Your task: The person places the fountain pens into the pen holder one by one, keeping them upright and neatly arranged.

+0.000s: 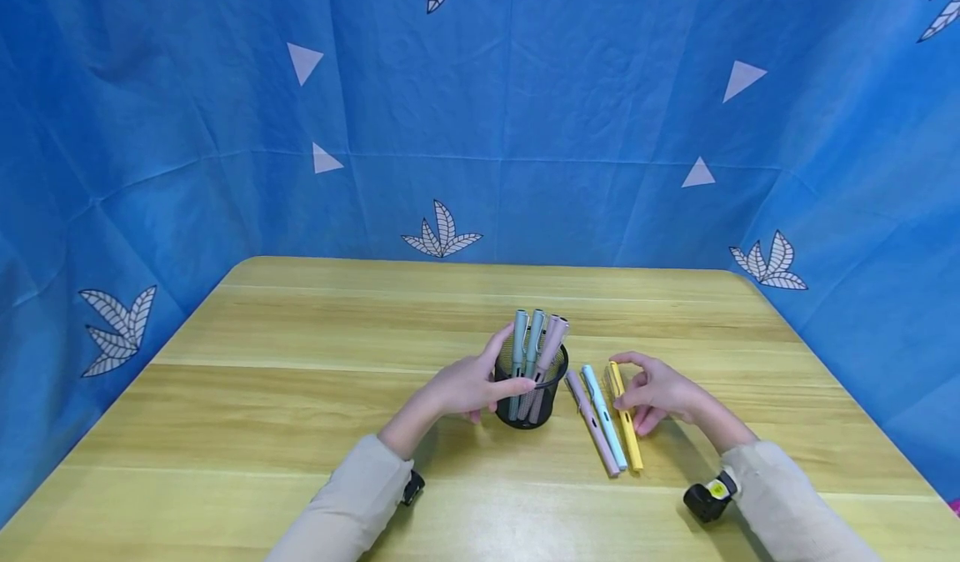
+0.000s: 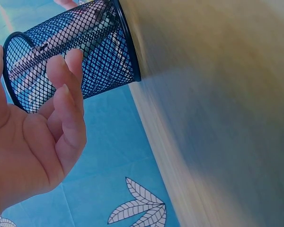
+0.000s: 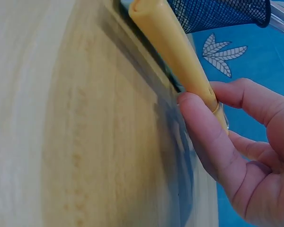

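Observation:
A black mesh pen holder [image 1: 550, 402] stands upright on the table, holding several capped pens: grey-green pens [image 1: 521, 335] and light purple ones [image 1: 552, 347]. My left hand [image 1: 467, 385] grips it from the left, thumb across the near side and index finger round the far side. In the left wrist view, the other fingers [image 2: 68, 101] bend beside the mesh wall. With thumb and fingers my right hand [image 1: 662, 388] pinches a yellow pen [image 1: 632, 444], right of the holder. Left of that pen lie a light blue pen [image 1: 606, 420] and a light purple pen [image 1: 597, 435], side by side.
The wooden table [image 1: 300, 412] spreads out around the hands. A blue curtain [image 1: 510, 103] with white leaf and triangle prints hangs behind its far edge. A black wrist camera [image 1: 707, 499] is strapped to the right wrist.

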Motion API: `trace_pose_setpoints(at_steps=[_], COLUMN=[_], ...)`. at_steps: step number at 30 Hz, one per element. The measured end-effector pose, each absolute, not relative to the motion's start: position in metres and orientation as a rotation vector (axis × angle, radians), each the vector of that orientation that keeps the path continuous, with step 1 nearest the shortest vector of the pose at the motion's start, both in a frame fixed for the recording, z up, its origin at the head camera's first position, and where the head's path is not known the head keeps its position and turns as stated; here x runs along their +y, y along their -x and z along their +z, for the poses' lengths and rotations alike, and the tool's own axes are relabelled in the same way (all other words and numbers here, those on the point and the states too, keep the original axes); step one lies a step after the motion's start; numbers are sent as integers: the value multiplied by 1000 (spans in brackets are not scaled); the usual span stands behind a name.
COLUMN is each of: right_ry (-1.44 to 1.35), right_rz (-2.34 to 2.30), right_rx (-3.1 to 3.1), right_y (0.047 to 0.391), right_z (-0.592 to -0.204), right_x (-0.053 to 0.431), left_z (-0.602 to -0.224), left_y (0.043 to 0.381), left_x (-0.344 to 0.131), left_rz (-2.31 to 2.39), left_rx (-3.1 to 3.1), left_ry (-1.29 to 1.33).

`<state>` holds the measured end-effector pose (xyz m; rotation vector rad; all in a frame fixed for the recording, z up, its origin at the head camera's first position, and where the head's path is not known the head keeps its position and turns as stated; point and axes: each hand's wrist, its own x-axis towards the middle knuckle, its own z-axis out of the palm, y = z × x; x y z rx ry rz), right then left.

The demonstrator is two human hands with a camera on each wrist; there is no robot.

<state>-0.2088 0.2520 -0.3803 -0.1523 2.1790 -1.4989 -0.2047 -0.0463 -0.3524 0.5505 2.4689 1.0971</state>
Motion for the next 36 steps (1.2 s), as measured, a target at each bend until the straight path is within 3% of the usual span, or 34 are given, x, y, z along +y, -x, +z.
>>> trace_pose_setpoints(at_steps=[36], right_ry=[222], right_rz=[-1905], right_rx=[2037], right_y=[207], right_z=[-363], right_x=[241], left_z=[-355], left_y=[207], left_x=[-47], left_rz=[1103], left_rx=[2462], left_ry=[-555])
